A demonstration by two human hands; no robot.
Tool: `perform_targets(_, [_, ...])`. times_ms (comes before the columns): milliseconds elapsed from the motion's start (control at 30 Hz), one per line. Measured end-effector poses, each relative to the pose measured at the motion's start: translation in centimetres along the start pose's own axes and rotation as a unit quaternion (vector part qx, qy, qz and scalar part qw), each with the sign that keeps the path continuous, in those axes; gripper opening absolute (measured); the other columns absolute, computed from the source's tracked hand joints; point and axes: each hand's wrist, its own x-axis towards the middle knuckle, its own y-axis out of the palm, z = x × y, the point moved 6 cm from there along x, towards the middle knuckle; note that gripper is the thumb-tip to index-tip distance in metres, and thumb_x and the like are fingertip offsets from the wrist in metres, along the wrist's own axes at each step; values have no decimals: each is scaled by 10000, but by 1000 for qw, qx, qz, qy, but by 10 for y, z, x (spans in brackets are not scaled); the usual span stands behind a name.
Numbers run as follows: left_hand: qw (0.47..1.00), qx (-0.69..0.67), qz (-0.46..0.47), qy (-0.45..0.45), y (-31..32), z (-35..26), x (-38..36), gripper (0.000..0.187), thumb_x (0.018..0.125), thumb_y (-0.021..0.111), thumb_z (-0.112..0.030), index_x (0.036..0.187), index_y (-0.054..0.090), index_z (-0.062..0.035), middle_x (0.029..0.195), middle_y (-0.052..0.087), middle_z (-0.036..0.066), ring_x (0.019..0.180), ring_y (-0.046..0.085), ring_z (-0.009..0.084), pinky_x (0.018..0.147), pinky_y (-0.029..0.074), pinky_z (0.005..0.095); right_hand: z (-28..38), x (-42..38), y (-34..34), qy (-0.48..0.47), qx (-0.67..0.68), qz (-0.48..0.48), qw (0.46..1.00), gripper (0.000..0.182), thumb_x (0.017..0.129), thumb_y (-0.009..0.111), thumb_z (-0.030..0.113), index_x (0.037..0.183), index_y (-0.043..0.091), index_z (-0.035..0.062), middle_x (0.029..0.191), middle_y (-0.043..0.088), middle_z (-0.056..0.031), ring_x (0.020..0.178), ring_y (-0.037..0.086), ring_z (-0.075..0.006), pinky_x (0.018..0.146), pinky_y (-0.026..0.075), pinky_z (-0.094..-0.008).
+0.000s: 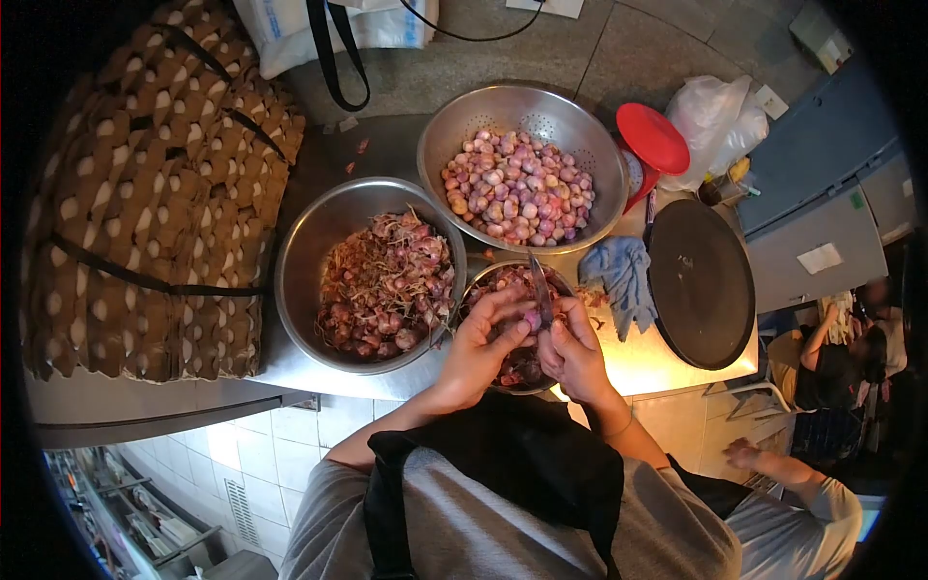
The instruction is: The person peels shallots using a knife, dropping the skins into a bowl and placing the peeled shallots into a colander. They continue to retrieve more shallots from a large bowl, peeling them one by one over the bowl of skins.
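My left hand pinches a small purple shallot between thumb and fingers. My right hand is closed around a knife, its blade pointing up and away beside the shallot. Both hands are over a small metal bowl holding dark red skins. To the left, a larger metal bowl contains unpeeled shallots with dry roots and skins. Behind the hands stands a perforated metal colander with many peeled pinkish shallots.
Stacked egg trays fill the left side. A blue-grey glove, a round dark pan, a red scale and a plastic bag lie to the right. Other people are at the lower right.
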Motion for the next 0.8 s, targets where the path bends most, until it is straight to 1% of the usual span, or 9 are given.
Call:
perform_targets(167, [990,121,15,71,-8,2,2,358,796,602,-34,1101,414,-21,980,509,71,896,506,108,763,453,247,-4,1,3,-38,-45,-7,998,181,908,427,246,1038,351,146,529,319,11,416,265,-61,376,209,-187])
perform_targets(233, [996,75,17,35,-8,3,3,353,804,589,-37,1113,419,-38,998,514,59,926,505,104,747,449,245,-3,1,1,-39,-44,5,998,177,909,425,245,1036,351,145,526,315,13,411,261,-60,372,209,-184])
perform_targets(267, [998,51,18,17,-8,3,3,351,807,583,-38,1119,422,-46,1007,517,52,940,504,102,738,447,243,-2,1,-2,-25,-38,-9,999,171,909,426,233,1027,348,136,547,324,15,435,278,-61,389,220,-186])
perform_targets(367, [998,50,25,-37,-4,-3,-2,356,818,573,-54,1140,420,-49,995,533,47,931,514,103,737,449,242,2,2,-14,-2,-33,-41,999,166,909,432,208,1016,336,125,584,342,22,483,308,-62,423,245,-188])
perform_targets(467, [998,27,10,-49,-4,-6,-2,294,841,546,-73,1119,456,-47,984,546,43,915,528,111,754,457,252,0,2,-23,4,-65,-74,995,268,911,424,202,1155,343,122,581,341,27,483,307,-56,420,248,-184])
perform_targets(567, [995,-62,16,-80,-5,-4,-1,215,859,517,-79,1071,499,-45,975,552,40,906,536,122,774,463,269,8,-4,-14,-1,-100,-63,993,427,919,397,199,1318,263,127,558,336,32,467,306,-51,417,256,-180])
perform_targets(667, [993,-101,19,-60,-6,-2,2,159,869,498,-79,1022,523,-46,966,558,39,897,545,132,790,463,284,5,-12,-7,36,-48,-8,998,501,925,373,204,1376,167,134,528,327,32,448,306,-50,416,263,-178])
perform_targets(700, [993,-105,19,-54,-7,-2,3,149,867,499,-73,1012,522,-47,963,557,39,902,543,132,802,461,288,7,-15,-1,54,-55,3,997,495,927,369,225,1373,176,133,507,321,28,434,306,-56,414,268,-179])
perform_targets(800, [993,-113,14,-43,-8,-1,4,120,860,504,-54,979,521,-52,959,555,36,922,538,133,833,454,299,5,-21,5,13,-50,-11,999,496,924,381,245,1370,194,134,515,327,24,436,312,-61,414,269,-177])
